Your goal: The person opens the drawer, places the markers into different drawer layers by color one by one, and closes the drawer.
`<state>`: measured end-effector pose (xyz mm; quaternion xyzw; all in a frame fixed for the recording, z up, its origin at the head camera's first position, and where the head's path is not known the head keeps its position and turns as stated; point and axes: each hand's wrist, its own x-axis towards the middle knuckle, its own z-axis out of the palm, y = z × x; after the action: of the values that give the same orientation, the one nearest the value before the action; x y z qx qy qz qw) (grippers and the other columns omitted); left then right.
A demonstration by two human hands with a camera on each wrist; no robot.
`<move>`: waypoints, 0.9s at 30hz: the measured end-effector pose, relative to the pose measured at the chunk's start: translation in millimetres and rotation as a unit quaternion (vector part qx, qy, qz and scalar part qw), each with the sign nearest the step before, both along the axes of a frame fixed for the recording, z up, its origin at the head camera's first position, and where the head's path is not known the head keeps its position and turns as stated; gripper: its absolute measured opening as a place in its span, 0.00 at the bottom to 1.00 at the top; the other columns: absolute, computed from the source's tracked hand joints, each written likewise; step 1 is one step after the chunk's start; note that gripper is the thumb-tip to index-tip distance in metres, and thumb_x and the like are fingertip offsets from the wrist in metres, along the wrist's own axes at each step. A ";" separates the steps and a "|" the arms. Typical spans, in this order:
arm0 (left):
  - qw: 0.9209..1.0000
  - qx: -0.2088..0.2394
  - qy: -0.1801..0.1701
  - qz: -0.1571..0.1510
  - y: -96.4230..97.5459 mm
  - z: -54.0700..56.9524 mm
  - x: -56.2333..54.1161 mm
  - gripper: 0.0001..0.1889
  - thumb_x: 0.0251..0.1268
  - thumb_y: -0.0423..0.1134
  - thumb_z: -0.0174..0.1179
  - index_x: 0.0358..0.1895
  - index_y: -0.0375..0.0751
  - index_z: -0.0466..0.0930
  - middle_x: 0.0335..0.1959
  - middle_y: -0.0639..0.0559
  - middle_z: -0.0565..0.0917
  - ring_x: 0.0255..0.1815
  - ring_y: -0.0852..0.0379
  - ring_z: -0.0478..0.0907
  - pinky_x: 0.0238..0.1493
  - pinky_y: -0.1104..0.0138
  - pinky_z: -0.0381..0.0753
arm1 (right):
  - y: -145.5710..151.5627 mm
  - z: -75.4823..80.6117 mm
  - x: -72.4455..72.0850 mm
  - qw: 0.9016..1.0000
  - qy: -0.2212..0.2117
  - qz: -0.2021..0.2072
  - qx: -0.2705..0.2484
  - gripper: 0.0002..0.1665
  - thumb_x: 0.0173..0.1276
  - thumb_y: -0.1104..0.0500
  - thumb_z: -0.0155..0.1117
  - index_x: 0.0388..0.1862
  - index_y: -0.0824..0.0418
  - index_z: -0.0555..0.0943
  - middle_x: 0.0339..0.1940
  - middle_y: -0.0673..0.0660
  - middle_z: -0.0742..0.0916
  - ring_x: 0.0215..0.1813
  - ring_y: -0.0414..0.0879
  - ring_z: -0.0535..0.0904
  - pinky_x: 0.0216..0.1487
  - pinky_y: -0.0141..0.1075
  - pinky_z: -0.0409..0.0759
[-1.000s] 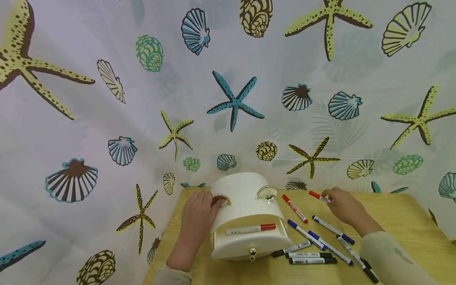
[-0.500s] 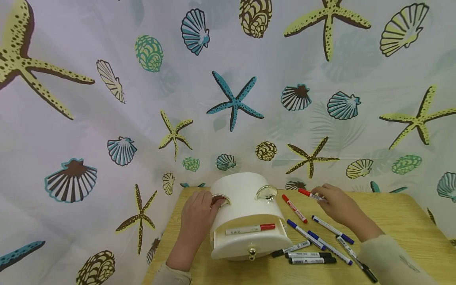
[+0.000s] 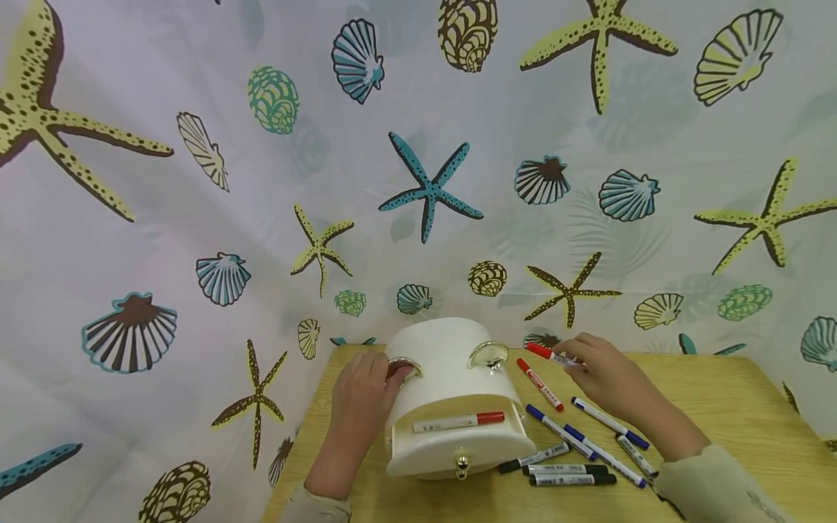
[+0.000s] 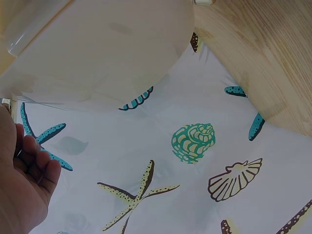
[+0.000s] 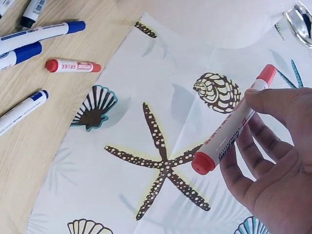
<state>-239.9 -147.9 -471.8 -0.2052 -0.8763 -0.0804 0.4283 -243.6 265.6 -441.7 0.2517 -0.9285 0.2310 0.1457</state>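
Note:
In the head view a white rounded box (image 3: pixel 438 367) has two gold ring-like handles and a pulled-out drawer (image 3: pixel 434 457) with a gold knob. A red-capped marker (image 3: pixel 458 421) lies across the drawer opening. My left hand (image 3: pixel 362 392) holds the left handle (image 3: pixel 405 367) of the box, its thumb at the ring; its fingers look curled in the left wrist view. Above the table, my right hand (image 3: pixel 604 370) pinches another red marker (image 5: pixel 231 124) between thumb and fingers, its cap toward the box. The right handle (image 3: pixel 489 354) is free.
A third red marker (image 3: pixel 539 383) lies right of the box. Several blue markers (image 3: pixel 608 421) and black markers (image 3: pixel 569 479) lie scattered on the wooden table (image 3: pixel 719 392). Behind it hangs a white cloth (image 3: pixel 366 181) printed with shells and starfish.
My right hand has moved left toward the box with the red marker in its fingers. My left hand, the box and the drawer stay where they were.

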 end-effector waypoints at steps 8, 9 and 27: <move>1.000 0.001 0.008 -0.006 -0.6 -0.5 -0.3 0.24 0.65 0.53 0.75 0.30 0.42 0.70 0.22 0.53 0.67 0.24 0.57 0.60 0.25 0.70 0.59 | -14.2 9.0 8.0 0.995 0.083 0.043 -0.014 0.22 0.69 0.70 0.72 0.58 0.54 0.85 0.44 0.45 0.85 0.40 0.35 0.75 0.39 0.35 0.80; 1.000 0.002 0.008 -0.006 -0.3 -0.1 -0.3 0.24 0.65 0.53 0.75 0.30 0.42 0.70 0.22 0.53 0.67 0.24 0.57 0.60 0.25 0.70 0.59 | -16.3 11.3 9.6 0.995 0.090 0.046 -0.016 0.22 0.69 0.71 0.72 0.58 0.54 0.85 0.44 0.44 0.84 0.39 0.35 0.74 0.39 0.34 0.80; 1.000 -0.001 -0.002 -0.002 -0.4 -0.7 -0.7 0.23 0.66 0.53 0.74 0.31 0.42 0.71 0.23 0.53 0.69 0.24 0.56 0.61 0.26 0.69 0.61 | -65.9 37.7 38.6 0.982 0.139 0.127 -0.035 0.25 0.62 0.72 0.77 0.56 0.53 0.87 0.49 0.47 0.86 0.47 0.39 0.79 0.43 0.33 0.84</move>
<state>-240.6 -148.3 -472.5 -0.2069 -0.8767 -0.0810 0.4266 -205.0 199.7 -404.0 0.3921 -0.8510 0.2428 0.2511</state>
